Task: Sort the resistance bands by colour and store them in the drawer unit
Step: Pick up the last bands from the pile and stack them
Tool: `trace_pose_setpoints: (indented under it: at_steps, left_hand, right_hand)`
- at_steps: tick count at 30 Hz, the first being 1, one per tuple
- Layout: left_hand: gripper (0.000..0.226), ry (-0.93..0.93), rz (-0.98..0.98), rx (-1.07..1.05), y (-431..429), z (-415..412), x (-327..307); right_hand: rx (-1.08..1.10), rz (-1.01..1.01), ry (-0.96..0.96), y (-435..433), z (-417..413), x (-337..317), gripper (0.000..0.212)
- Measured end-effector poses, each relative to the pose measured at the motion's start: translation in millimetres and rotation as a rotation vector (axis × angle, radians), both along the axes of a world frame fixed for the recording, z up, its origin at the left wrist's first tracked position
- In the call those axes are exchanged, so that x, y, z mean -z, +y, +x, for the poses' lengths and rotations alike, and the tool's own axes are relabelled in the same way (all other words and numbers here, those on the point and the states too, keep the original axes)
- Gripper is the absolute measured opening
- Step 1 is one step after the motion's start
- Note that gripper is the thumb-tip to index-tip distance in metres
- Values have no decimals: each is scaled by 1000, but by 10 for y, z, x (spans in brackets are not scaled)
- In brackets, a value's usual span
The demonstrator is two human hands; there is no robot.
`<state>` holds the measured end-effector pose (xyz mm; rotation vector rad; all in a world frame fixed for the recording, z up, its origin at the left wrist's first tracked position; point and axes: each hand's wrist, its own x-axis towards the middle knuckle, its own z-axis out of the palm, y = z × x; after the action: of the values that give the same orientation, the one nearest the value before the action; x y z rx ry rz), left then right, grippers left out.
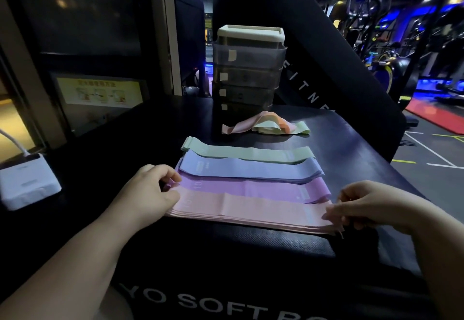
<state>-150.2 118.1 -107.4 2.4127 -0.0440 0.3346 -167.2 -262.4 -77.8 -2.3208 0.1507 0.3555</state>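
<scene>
Four sorted stacks lie flat on the worktop (pixel 351 149), their long axes running from 9 to 3 o'clock. Nearest the person is the pink stack (pixel 251 206). Beyond it, each overlapping the next, come the purple stack (pixel 251 188), the blue stack (pixel 251 168) and the green stack (pixel 251 152).

The left hand (pixel 153 189) sits at the 9 o'clock ends of the pink and purple stacks. Its fingers are curled and the thumb rests at the pink edge. A sliver of purple shows between forefinger and thumb, but whether anything is actually gripped cannot be told. The right hand (pixel 361 204) is at the 3 o'clock end, its fingers bent and nipping the corner of the pink stack. With one hand at each end, the pink stack is spanned along its whole length, and neither hand is the nearer.

The drawer unit (pixel 248 68) stands at 12 o'clock, past all four stacks, with its drawers closed. At its foot lies a loose heap (pixel 266 125) of twisted bands in pink, orange and pale green, not yet sorted.

The step in hand looks like squaring or lifting the pink stack. Carrying it to the unit means going straight over the other three stacks. The bands are limp, so an end let go would probably sag and drag those stacks askew.
</scene>
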Motion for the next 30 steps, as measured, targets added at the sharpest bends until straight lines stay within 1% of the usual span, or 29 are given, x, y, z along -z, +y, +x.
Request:
trace_pose_setpoints:
  at_steps: [4,9,12,16,20,23,27,29,30]
  left_hand:
    - [25,-18,5,0,-26,29,-32]
    - [21,-39,39,10,-115,116,-103]
    - [16,-56,62,36,-223,226,-170]
    - [12,-63,171,80,-430,424,-323]
    - [9,-61,263,109,-655,666,-510]
    - [10,-21,291,168,-824,860,-627]
    - [12,134,254,246,-1052,1108,-741]
    - [3,184,236,260,-1154,1253,-759]
    - [4,195,237,262,-1196,1326,-758]
  right_hand:
    - [-8,19,-28,-6,12,-3,30]
    - [20,10,-135,-30,67,-1,33]
    - [33,40,-223,-13,118,6,33]
    - [42,63,-338,51,231,7,34]
    - [59,71,-404,102,441,-40,37]
    - [68,44,-437,175,639,-122,38]
    - [83,27,-443,280,997,-244,36]
    - [82,2,-439,311,1193,-258,34]
    - [76,-15,-430,325,1284,-253,32]
